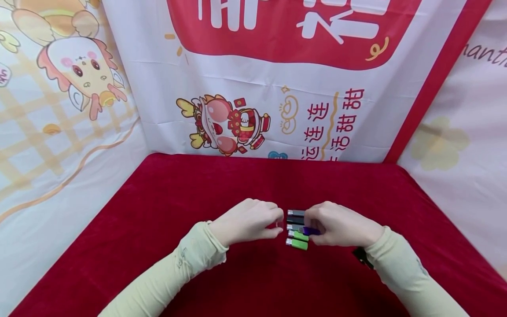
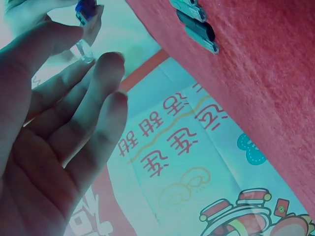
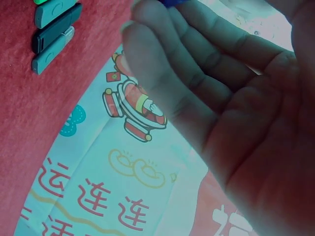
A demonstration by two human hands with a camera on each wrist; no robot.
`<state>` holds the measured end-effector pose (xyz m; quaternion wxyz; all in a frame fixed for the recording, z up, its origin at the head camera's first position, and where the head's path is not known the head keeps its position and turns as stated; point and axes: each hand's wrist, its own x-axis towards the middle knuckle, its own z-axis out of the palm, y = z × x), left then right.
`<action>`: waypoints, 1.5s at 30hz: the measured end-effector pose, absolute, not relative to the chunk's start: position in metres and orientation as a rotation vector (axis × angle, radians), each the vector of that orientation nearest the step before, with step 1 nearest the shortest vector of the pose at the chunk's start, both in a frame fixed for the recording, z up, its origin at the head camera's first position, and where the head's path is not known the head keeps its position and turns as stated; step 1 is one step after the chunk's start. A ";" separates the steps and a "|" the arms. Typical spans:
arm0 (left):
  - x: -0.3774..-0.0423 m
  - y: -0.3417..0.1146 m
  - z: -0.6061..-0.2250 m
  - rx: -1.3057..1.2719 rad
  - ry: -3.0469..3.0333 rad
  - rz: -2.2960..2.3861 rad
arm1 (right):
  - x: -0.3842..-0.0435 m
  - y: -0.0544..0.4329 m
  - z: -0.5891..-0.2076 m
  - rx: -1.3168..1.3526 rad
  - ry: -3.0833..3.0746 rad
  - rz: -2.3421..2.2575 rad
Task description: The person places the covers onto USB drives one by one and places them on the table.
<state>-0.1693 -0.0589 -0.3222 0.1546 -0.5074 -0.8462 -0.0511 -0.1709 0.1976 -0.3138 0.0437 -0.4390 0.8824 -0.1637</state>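
Note:
In the head view my right hand (image 1: 341, 223) pinches a purple USB stick (image 1: 310, 231) just above a row of USB sticks on the red cloth. My left hand (image 1: 251, 222) is left of that row, with a small clear cap (image 2: 84, 51) held between thumb and fingertip. The row has a grey stick (image 1: 295, 212) at the far end, a black stick (image 1: 294, 219), another grey stick (image 1: 293, 227), a green stick (image 1: 299, 236) and a nearer green stick (image 1: 297, 244). My right fingers partly cover the far sticks.
Red cloth (image 1: 214, 281) covers the table. A black object (image 1: 362, 257) lies partly under my right sleeve, its kind unclear. Printed white fabric (image 1: 245, 75) hangs behind the table and along both sides.

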 end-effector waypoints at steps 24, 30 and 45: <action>-0.167 -0.051 -0.330 -1.423 -2.320 -0.081 | -0.169 0.187 -0.319 -1.543 2.765 -0.573; -0.166 -0.050 -0.331 -1.424 -2.338 -0.078 | -0.169 0.186 -0.319 -1.543 2.764 -0.571; -0.165 -0.048 -0.331 -1.415 -2.328 -0.088 | -0.169 0.187 -0.321 -1.562 2.770 -0.578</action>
